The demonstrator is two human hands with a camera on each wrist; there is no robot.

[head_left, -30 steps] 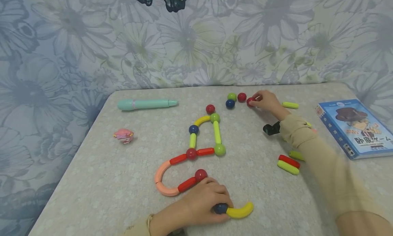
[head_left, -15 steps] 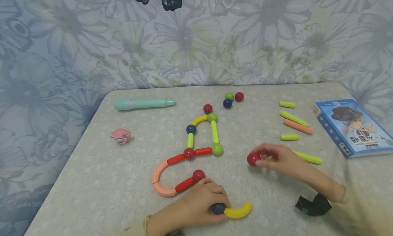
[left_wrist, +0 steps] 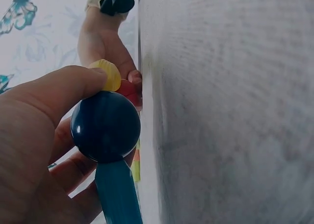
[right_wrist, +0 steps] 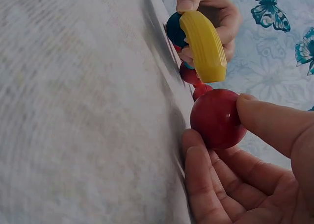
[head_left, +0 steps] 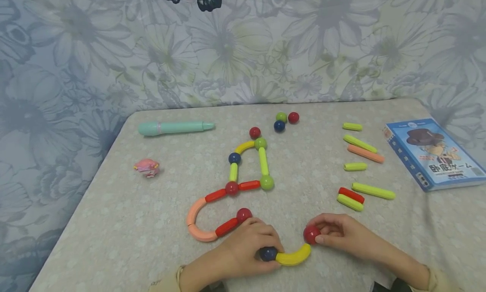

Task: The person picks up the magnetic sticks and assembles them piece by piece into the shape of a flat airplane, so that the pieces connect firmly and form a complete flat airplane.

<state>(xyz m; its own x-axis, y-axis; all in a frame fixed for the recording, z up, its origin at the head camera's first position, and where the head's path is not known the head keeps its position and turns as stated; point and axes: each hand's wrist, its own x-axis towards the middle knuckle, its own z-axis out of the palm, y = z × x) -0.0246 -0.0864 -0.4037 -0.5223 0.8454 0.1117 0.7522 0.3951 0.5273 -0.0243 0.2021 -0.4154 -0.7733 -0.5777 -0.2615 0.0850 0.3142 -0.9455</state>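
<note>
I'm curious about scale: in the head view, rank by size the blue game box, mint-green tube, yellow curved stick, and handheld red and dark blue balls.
Blue game box
Mint-green tube
Yellow curved stick
Smallest: red ball and dark blue ball, too alike to rank, both partly covered

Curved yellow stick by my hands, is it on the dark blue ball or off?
On: in the head view, the yellow stick meets the dark blue ball held by the left hand.
</note>
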